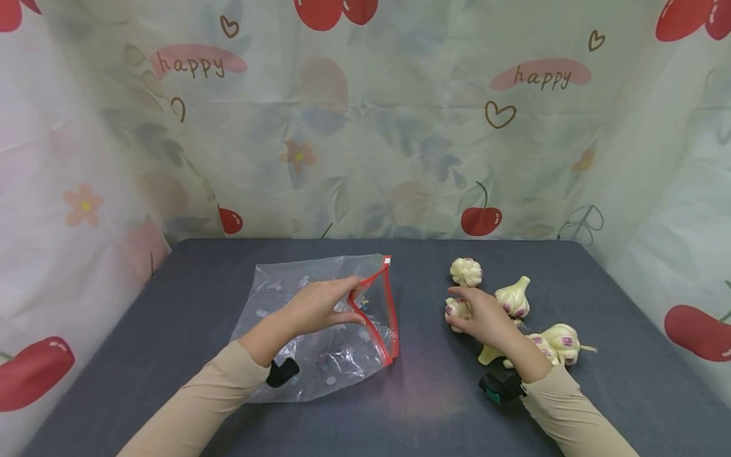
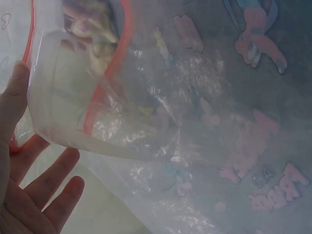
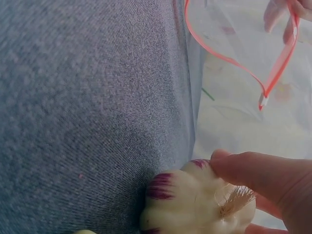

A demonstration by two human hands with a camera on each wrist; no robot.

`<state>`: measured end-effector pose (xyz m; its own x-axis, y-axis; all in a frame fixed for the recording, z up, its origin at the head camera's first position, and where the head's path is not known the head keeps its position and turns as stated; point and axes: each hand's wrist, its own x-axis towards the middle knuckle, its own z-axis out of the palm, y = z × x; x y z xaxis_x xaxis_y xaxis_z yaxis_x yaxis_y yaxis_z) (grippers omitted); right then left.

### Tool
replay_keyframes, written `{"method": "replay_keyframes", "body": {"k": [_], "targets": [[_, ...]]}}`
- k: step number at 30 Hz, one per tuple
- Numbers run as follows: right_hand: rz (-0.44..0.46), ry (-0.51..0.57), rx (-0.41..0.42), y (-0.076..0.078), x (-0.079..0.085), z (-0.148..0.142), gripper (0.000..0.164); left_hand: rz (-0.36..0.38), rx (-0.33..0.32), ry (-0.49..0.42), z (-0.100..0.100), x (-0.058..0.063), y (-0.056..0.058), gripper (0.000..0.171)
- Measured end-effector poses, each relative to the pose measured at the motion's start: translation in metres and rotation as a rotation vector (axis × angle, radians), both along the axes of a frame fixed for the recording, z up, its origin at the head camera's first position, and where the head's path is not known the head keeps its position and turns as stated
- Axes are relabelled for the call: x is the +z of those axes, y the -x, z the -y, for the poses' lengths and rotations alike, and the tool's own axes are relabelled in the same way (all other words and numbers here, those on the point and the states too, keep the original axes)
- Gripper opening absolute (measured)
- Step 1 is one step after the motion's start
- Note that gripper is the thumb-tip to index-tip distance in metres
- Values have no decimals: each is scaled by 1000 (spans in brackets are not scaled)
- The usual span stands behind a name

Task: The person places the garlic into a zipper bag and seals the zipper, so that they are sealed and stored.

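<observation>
While the left hand [image 1: 325, 308] has thumb and fingers spread apart, touching the red-edged lip of the zip bag [image 1: 274, 292], the right hand [image 1: 488, 320] is clamped on a garlic bulb [image 1: 457, 312], thumb one side, fingers the other, right of the bag and facing its mouth. Can't tell if the bulb is off the table [image 1: 434, 406] or touching it. Handling, my read: bulb is light, firm, lumpy, smooth enough to slip a bit; hard to crush, skin may flake. Best hold is across the fat middle, as now; the root tuft [image 3: 238, 199] is a poor grab point. Bag looks thin, limp and slick, so the mouth probably sags without support; hold it by the red edging, likely stiffer than the film. White slider [image 1: 387, 260] sits at the far corner of the bag's mouth. Also right of the bag: a loose bulb [image 1: 466, 271] about level with its far edge, then a stemmed bulb [image 1: 516, 298] and a pair of bulbs [image 1: 562, 344] farther out. Right hand and wrist partly cover that cluster, so exact count unclear. In the way: left thumb and fingers sit right at the bag's mouth, and its lip bows in toward them.
</observation>
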<state>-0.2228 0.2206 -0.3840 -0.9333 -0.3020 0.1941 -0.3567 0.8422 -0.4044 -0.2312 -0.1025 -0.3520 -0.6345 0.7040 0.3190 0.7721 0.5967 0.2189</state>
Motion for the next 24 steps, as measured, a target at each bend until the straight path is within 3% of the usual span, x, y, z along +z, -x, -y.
{"method": "replay_keyframes", "body": {"k": [9,24], "targets": [[-33,39,-5,1,1,0,47,-5,-4,4,0,0,0,40],[-163,142,-10,-2,12,8,42,8,9,-4,1,1,1,41]]}}
